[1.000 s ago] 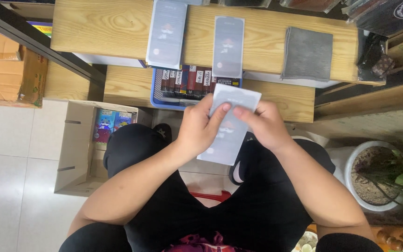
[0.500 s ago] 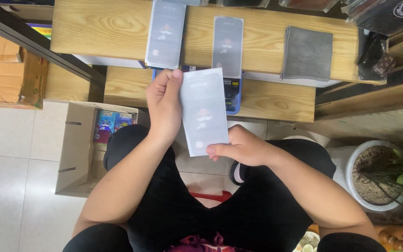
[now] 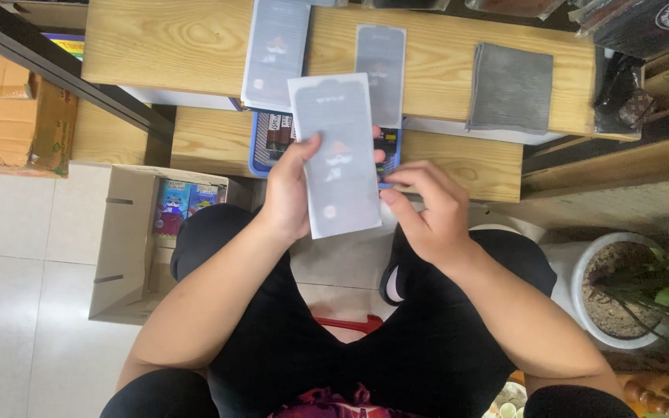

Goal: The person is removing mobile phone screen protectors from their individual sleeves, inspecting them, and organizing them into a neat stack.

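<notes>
grey sleeve (image 3: 336, 155) between left hand (image 3: 288, 193) fingers, right hand (image 3: 427, 209) perhaps touching

The wooden bench (image 3: 443, 70) carries 2 flat sleeves (image 3: 276, 50) and a grey cloth (image 3: 511, 87).

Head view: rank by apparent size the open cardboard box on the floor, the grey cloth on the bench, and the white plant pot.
1. Open cardboard box, clearly largest.
2. White plant pot and grey cloth look about alike; the pot is partly hidden by leaves and a leg, so no firm order.

Grey flat packet (image 3: 337, 155) held upright; two alike (image 3: 276, 53) on bench.
</notes>
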